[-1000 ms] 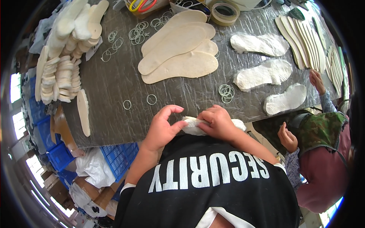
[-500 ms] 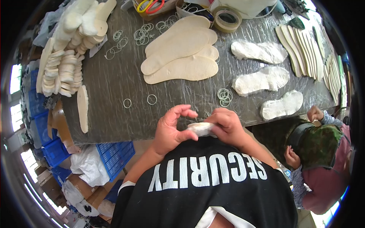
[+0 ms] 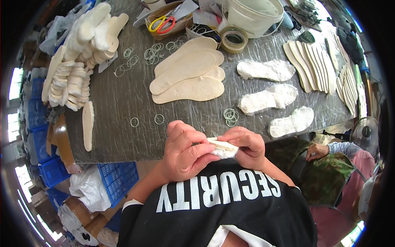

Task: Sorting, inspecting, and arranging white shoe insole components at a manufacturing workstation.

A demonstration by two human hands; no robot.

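Note:
Close to my body, at the table's front edge, both hands grip a cream insole with white fluffy fleece (image 3: 225, 152), seen nearly end-on. My left hand (image 3: 184, 151) pinches its left side between thumb and fingers. On the other side, the fingers of my right hand (image 3: 247, 147) are closed round its right edge. Whether it is one insole or a stacked pair I cannot tell. Two pale green rubber bands (image 3: 159, 119) lie apart just beyond my left hand, and a small heap of rubber bands (image 3: 231, 117) lies beyond my right.
Flat insoles (image 3: 187, 88) overlap mid-table. Fleecy insoles (image 3: 269, 99) lie to the right, near fanned insoles (image 3: 310, 68). Stacked insoles (image 3: 74, 82) rise at left. Scissors (image 3: 162, 24), a tape roll (image 3: 234, 40) and a bucket (image 3: 253, 20) stand behind. A person's hand (image 3: 317, 151) is at right.
My left fingers have closed in on the insole, which now shows its fleece and layered edge. The view has shifted slightly, and the other person's hand has lowered.

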